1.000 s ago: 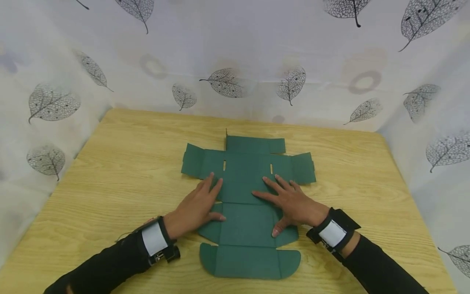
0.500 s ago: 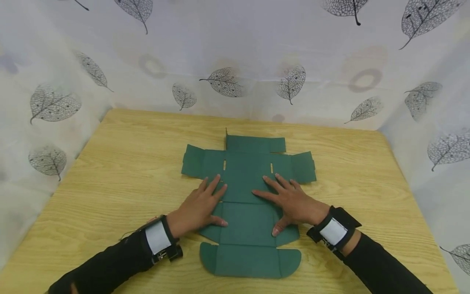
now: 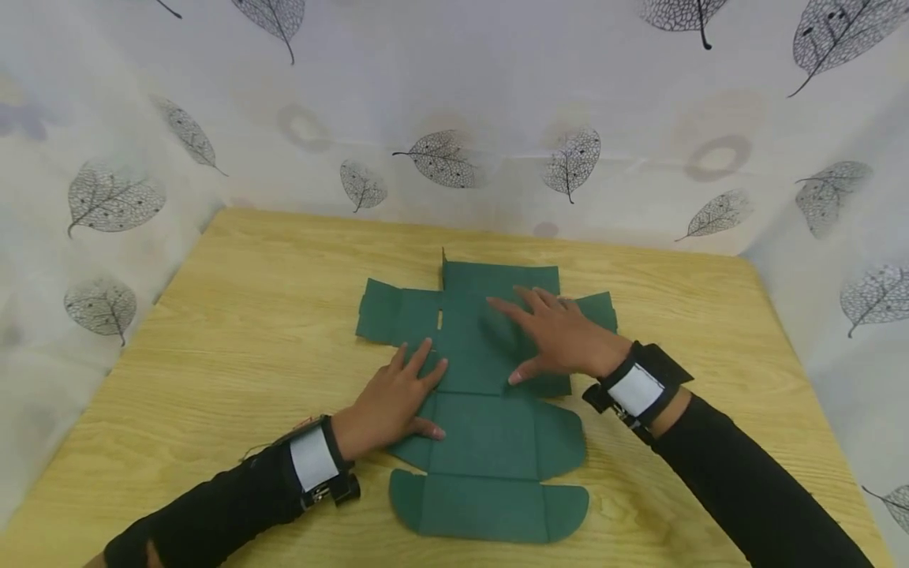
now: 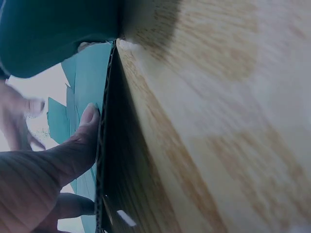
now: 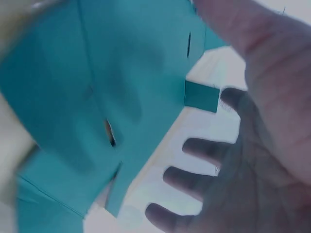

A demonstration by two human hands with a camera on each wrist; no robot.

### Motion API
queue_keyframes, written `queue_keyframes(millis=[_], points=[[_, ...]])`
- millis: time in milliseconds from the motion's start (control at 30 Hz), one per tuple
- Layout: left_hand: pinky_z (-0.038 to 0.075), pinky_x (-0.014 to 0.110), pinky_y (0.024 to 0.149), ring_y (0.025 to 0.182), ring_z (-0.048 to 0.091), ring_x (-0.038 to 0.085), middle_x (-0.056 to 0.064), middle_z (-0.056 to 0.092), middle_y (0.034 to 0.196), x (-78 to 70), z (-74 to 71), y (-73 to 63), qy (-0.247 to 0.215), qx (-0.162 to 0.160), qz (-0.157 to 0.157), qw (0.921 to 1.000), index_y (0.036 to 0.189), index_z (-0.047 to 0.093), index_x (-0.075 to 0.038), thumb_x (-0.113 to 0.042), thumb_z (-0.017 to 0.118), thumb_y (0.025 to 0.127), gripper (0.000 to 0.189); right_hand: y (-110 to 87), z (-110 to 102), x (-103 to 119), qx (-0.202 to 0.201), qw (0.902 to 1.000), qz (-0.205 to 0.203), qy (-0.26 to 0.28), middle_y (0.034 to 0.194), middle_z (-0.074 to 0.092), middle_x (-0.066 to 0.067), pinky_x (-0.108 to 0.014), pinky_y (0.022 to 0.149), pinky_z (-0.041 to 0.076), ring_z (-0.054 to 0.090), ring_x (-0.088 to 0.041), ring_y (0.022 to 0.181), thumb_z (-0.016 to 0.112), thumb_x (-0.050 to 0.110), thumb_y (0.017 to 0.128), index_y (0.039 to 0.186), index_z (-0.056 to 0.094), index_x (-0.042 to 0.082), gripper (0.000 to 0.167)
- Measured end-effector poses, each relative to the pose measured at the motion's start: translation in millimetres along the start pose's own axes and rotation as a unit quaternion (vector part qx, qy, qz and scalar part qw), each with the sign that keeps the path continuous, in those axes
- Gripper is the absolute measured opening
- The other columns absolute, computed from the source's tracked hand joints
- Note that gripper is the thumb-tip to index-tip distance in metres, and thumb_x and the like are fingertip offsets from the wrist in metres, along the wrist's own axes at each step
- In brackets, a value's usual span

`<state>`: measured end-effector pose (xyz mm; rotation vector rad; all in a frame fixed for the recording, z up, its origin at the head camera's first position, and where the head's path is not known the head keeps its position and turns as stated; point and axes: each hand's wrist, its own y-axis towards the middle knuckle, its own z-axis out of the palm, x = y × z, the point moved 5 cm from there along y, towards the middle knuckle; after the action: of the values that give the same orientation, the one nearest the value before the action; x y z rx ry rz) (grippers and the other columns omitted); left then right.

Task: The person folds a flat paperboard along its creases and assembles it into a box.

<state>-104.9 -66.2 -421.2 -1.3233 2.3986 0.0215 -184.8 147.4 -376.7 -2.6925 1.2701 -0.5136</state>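
A green cardboard box blank (image 3: 484, 434) lies unfolded, its side flaps spread out and two small flaps at the far end. My left hand (image 3: 389, 402) rests on its left side with fingers spread; in the left wrist view the thumb (image 4: 80, 145) lies along the cardboard by its corrugated edge. Over the far right part of the blank hovers my right hand (image 3: 564, 335), fingers spread and holding nothing. Its shadow falls on the cardboard beneath. This hand hides one slot and part of the right flap. In the right wrist view a gap separates its fingers from the cardboard (image 5: 131, 63).
A wood-grain table (image 3: 284, 300) carries the blank. A white curtain (image 3: 497, 87) printed with leaf skeletons hangs behind it and along both sides. Each forearm wears a black sleeve and a strapped wrist camera (image 3: 330, 489).
My right hand has lifted off the blank and moved toward its far end, uncovering the near right flap. My left hand slid slightly nearer early on, then stayed in place on the cardboard.
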Motion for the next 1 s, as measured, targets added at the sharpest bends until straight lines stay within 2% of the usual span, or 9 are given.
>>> queue_keyframes(millis=[233, 433, 600, 767, 1000], points=[[0.046, 0.064, 0.097, 0.137, 0.03, 0.062, 0.031, 0.028, 0.158, -0.3, 1.4, 0.1, 0.001, 0.006, -0.002, 1.0, 0.149, 0.048, -0.002, -0.048, 0.085, 0.075, 0.095, 43.2, -9, -32, 0.002, 0.9971, 0.073, -0.02, 0.161, 0.021, -0.03, -0.073, 0.109, 0.024, 0.022, -0.054, 0.145, 0.082, 0.053, 0.08, 0.162, 0.02, 0.015, 0.11], [0.047, 0.063, 0.096, 0.136, 0.032, 0.062, 0.032, 0.03, 0.157, -1.7, 1.6, -0.4, 0.013, -0.001, 0.007, 0.9999, 0.148, 0.049, -0.001, -0.049, 0.084, 0.075, 0.095, 65.6, 0, -47, 0.024, 0.9946, 0.1, 0.017, 0.16, 0.023, -0.03, -0.074, 0.109, 0.022, 0.023, -0.054, 0.145, 0.081, 0.05, 0.083, 0.163, 0.017, 0.013, 0.109], [0.048, 0.063, 0.095, 0.135, 0.033, 0.063, 0.032, 0.031, 0.156, -2.3, 1.2, -0.4, 0.015, -0.007, 0.015, 0.9998, 0.148, 0.049, -0.001, -0.05, 0.084, 0.075, 0.094, 75.5, 5, -51, 0.038, 0.9918, 0.115, 0.041, 0.157, 0.028, -0.028, -0.071, 0.111, 0.02, 0.028, -0.052, 0.143, 0.082, 0.05, 0.082, 0.163, 0.015, 0.013, 0.112], [0.049, 0.062, 0.094, 0.134, 0.034, 0.063, 0.033, 0.032, 0.155, -2.0, -1.1, -1.3, 0.021, -0.011, 0.014, 0.9996, 0.147, 0.05, -0.001, -0.05, 0.084, 0.075, 0.094, 81.2, 0, -47, 0.021, 0.9935, 0.109, 0.026, 0.151, 0.033, -0.027, -0.07, 0.111, 0.02, 0.035, -0.051, 0.137, 0.086, 0.049, 0.077, 0.162, 0.018, 0.011, 0.115], [0.048, 0.063, 0.096, 0.135, 0.033, 0.062, 0.032, 0.031, 0.156, -2.0, -2.3, -2.6, 0.008, -0.005, 0.007, 0.9999, 0.148, 0.049, 0.0, -0.046, 0.085, 0.076, 0.092, 84.1, -1, -44, 0.001, 0.9938, 0.11, -0.016, 0.142, 0.035, -0.026, -0.07, 0.111, 0.02, 0.034, -0.048, 0.133, 0.087, 0.053, 0.074, 0.159, 0.025, 0.005, 0.116]])
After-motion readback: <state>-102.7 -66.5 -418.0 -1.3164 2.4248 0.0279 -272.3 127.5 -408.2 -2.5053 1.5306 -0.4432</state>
